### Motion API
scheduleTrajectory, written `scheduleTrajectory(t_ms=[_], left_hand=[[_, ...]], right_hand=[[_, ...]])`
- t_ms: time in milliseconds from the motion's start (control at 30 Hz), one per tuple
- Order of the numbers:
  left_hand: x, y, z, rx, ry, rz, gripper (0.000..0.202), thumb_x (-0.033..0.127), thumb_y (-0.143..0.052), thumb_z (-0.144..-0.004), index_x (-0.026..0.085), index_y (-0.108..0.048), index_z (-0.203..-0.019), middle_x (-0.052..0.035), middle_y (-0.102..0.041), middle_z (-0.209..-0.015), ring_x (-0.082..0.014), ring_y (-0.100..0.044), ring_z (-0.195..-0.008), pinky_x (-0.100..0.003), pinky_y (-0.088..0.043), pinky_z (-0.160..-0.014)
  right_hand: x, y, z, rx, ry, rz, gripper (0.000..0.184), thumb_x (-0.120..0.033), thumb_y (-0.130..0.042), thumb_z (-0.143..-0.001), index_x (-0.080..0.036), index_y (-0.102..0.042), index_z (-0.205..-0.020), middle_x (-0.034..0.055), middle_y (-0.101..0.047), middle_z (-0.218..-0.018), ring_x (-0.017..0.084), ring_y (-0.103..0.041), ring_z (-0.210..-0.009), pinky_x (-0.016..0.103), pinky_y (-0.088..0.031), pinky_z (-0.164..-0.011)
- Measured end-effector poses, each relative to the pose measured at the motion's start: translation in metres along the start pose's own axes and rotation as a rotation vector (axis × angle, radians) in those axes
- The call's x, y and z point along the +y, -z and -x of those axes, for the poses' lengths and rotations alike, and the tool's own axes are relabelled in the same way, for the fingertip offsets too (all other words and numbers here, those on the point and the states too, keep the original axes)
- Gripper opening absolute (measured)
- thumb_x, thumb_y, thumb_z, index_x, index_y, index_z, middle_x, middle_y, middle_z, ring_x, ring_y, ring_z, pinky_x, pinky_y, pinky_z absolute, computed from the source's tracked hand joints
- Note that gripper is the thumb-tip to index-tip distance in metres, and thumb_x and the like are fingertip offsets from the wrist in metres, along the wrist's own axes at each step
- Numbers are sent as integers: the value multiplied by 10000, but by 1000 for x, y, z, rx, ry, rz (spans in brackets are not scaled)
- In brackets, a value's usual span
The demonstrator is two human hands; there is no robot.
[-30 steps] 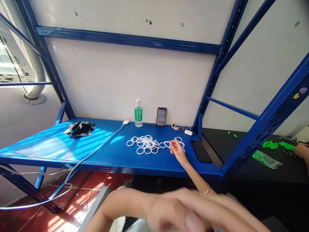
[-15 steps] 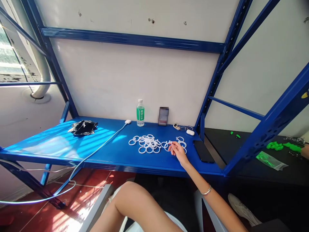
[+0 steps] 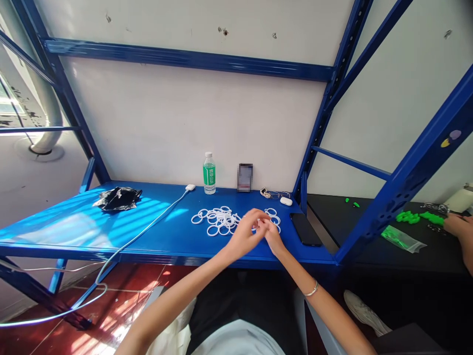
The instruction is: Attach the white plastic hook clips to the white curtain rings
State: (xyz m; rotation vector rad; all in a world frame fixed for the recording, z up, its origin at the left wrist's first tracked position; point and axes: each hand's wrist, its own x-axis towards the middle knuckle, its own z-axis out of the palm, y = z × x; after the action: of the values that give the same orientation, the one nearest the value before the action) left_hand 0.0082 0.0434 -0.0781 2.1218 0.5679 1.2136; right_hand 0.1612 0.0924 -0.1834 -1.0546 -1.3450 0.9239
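My left hand [image 3: 248, 230] and my right hand [image 3: 272, 235] meet over the right part of the table, fingertips pinched together. Bits of a white ring [image 3: 254, 228] show between them, mostly hidden by the fingers. Just left of my hands lies a pile of white plastic rings [image 3: 220, 219], overlapping one another. A smaller group of white rings [image 3: 272, 213] lies partly behind my right hand. A silver bracelet [image 3: 312, 289] is on my right wrist.
On the blue table [image 3: 162, 244] are a crumpled black bag [image 3: 118, 198], a white cable [image 3: 148, 231], a water bottle [image 3: 209, 175], a propped phone [image 3: 245, 177], glasses [image 3: 279, 195], a white case [image 3: 286, 201] and a black phone [image 3: 305, 229]. Another person's hand [image 3: 456, 227] is near green pieces [image 3: 408, 217].
My left hand has come in from the lower left and joined my right hand at the fingertips. The view has turned slightly right, and more of the other person's hand shows.
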Motion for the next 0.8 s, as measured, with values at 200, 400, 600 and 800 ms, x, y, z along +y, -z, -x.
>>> scheduleTrajectory(t_ms=[200, 400, 600, 800], left_hand=[[-107, -1, 17, 74, 373, 149, 366, 540, -443, -881, 183, -504, -933, -47, -585, -929, -178, -598, -864, -277, -506, -661], [-128, -10, 28, -111, 440, 476, 497, 648, -515, -797, 164, -489, -907, -38, -622, -860, -161, -657, -757, -266, -506, -668], [-130, -7, 28, -137, 406, 523, 481, 606, -520, -825, 132, -594, -861, -58, -647, -841, -175, -654, -816, -285, -512, -745], [-136, -7, 31, -162, 369, 446, 573, 636, -408, -866, 124, -624, -727, -80, -659, -782, -187, -636, -804, -304, -499, -756]], right_hand=[[-7, -3, 6, 7, -23, -132, 445, -596, -599, -777, -185, -622, -946, 34, -600, -783, 130, -537, -606, 257, -414, -551], [-6, -4, 7, -13, -38, -157, 388, -573, -627, -769, -196, -616, -860, 44, -631, -828, 142, -553, -642, 273, -444, -601], [-4, -8, 10, -75, -76, -180, 368, -536, -657, -762, -193, -651, -893, 17, -613, -721, 150, -568, -668, 285, -469, -656], [-1, -7, 10, -71, -111, -263, 339, -492, -689, -748, -189, -694, -901, 40, -660, -838, 141, -591, -699, 284, -491, -691]])
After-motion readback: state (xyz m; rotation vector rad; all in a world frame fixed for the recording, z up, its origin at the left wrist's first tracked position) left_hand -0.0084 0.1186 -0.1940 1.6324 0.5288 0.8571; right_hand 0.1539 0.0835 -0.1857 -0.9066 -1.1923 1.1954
